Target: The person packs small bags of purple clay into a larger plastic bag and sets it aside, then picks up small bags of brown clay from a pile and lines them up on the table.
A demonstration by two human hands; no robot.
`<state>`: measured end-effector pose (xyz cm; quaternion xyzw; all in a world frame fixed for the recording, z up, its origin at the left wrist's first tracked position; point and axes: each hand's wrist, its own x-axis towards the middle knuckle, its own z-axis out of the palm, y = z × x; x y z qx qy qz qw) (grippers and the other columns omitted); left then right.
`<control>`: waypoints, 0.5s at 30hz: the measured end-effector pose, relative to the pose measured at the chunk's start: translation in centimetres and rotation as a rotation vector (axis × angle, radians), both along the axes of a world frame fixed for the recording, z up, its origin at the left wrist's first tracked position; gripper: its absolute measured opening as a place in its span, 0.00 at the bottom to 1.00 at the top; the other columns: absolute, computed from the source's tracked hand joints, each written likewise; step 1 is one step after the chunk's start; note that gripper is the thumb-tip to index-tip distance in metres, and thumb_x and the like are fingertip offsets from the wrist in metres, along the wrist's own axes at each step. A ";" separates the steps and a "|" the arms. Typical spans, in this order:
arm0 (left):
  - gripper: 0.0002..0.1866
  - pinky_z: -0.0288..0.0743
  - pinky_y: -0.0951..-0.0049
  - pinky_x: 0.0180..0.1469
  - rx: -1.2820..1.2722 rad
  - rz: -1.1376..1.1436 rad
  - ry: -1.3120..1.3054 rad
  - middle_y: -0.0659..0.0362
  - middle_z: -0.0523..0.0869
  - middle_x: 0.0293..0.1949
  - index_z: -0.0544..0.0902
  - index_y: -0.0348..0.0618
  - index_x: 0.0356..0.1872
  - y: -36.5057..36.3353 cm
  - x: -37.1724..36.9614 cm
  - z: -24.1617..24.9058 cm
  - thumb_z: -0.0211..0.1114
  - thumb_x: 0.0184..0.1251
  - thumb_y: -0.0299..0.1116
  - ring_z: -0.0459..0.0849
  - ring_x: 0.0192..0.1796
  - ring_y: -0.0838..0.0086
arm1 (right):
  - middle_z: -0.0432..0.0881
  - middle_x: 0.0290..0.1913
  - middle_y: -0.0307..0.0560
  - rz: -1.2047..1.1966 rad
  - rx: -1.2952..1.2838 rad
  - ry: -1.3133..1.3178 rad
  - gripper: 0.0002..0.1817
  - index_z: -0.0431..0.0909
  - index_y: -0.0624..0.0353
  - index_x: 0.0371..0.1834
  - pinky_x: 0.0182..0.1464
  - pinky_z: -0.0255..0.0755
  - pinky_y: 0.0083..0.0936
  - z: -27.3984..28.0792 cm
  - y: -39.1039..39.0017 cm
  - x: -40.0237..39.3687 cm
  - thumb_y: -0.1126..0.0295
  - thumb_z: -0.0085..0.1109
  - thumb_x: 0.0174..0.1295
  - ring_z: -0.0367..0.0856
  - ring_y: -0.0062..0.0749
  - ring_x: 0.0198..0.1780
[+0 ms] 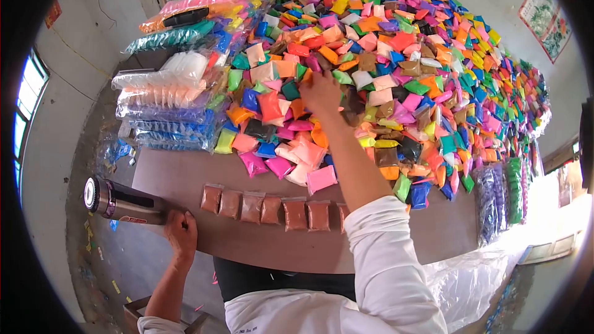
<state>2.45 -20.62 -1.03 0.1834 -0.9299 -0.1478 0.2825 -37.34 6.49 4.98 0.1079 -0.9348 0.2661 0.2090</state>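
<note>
My right hand reaches into a heap of small coloured packets, palm down, fingers apart and touching the packets beside an orange packet. Its fingertips are partly hidden, and no packet is clearly held. At the table's left front edge rests my left hand with its fingers curled closed; what they hold, if anything, is hidden. A steel thermos flask lies tilted just beyond that hand. Along the near part of the brown table runs a row of several brown packets, the last partly behind my right forearm.
Clear bags of sorted packets are stacked at the left of the heap. More bagged packets stand at the right table edge. Clear plastic sheeting hangs below the right edge. Scraps litter the floor at left.
</note>
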 end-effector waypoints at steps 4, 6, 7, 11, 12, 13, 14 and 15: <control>0.16 0.65 0.52 0.34 0.018 0.002 -0.004 0.49 0.73 0.27 0.69 0.38 0.22 0.3 0.1 0.2 0.63 0.68 0.29 0.74 0.29 0.49 | 0.84 0.46 0.58 0.263 0.064 0.061 0.14 0.84 0.60 0.38 0.54 0.76 0.46 0.4 -4.5 4.3 0.63 0.65 0.53 0.83 0.52 0.49; 0.16 0.65 0.53 0.33 0.023 -0.008 -0.003 0.49 0.73 0.27 0.69 0.38 0.22 0.2 -0.1 0.2 0.63 0.67 0.29 0.74 0.29 0.49 | 0.85 0.42 0.57 0.397 0.037 -0.027 0.10 0.84 0.61 0.35 0.53 0.76 0.46 0.2 -6.1 6.1 0.66 0.63 0.55 0.83 0.54 0.47; 0.15 0.65 0.53 0.33 0.015 -0.010 -0.009 0.49 0.73 0.27 0.69 0.38 0.22 0.1 0.0 0.2 0.63 0.67 0.29 0.74 0.29 0.49 | 0.85 0.41 0.57 0.432 -0.032 0.025 0.09 0.83 0.62 0.35 0.53 0.76 0.46 -0.5 -6.9 6.6 0.68 0.62 0.55 0.83 0.55 0.47; 0.15 0.65 0.54 0.32 0.051 -0.016 0.008 0.49 0.74 0.27 0.69 0.38 0.22 0.2 0.0 0.3 0.63 0.67 0.27 0.74 0.29 0.50 | 0.85 0.42 0.58 0.465 -0.243 0.213 0.07 0.83 0.63 0.36 0.53 0.76 0.46 1.0 -5.7 8.5 0.73 0.59 0.57 0.82 0.56 0.47; 0.15 0.65 0.54 0.31 0.049 -0.024 0.009 0.50 0.74 0.27 0.69 0.38 0.22 0.2 0.0 0.2 0.64 0.67 0.27 0.74 0.29 0.50 | 0.85 0.42 0.58 0.440 -0.263 0.244 0.08 0.83 0.64 0.37 0.53 0.76 0.47 1.7 -4.7 8.4 0.73 0.60 0.57 0.82 0.56 0.48; 0.15 0.64 0.54 0.31 0.046 -0.031 0.010 0.50 0.74 0.27 0.70 0.38 0.22 0.0 0.0 0.1 0.64 0.67 0.27 0.74 0.28 0.50 | 0.85 0.42 0.59 0.416 -0.283 0.276 0.09 0.83 0.64 0.39 0.53 0.75 0.48 2.5 -3.4 8.2 0.72 0.60 0.58 0.81 0.57 0.49; 0.14 0.64 0.54 0.31 0.043 -0.036 0.010 0.50 0.74 0.27 0.70 0.38 0.22 -0.1 0.1 0.0 0.64 0.66 0.27 0.74 0.28 0.50 | 0.85 0.42 0.60 0.394 -0.303 0.308 0.10 0.84 0.64 0.40 0.54 0.75 0.48 3.0 -1.9 7.7 0.72 0.60 0.59 0.81 0.58 0.49; 0.14 0.64 0.54 0.31 0.048 -0.034 0.018 0.50 0.74 0.27 0.70 0.38 0.22 0.0 0.1 0.1 0.64 0.66 0.27 0.74 0.28 0.50 | 0.85 0.43 0.61 0.322 -0.290 0.266 0.11 0.83 0.64 0.42 0.53 0.75 0.49 2.9 -0.2 6.8 0.73 0.61 0.58 0.82 0.58 0.50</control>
